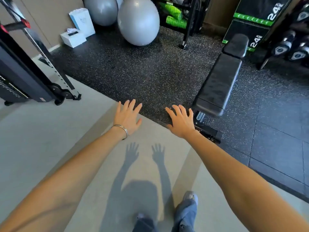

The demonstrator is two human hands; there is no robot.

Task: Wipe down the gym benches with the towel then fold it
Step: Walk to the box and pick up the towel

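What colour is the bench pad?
The bench pad is black, slightly mottled; the head view shows it best.

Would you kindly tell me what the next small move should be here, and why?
Probably turn the head to look for the towel. The left hand and right hand are stretched out with straight fingers and hold nothing, and no towel shows anywhere in view. The bench just beyond the right hand likely cannot be wiped until one is picked up.
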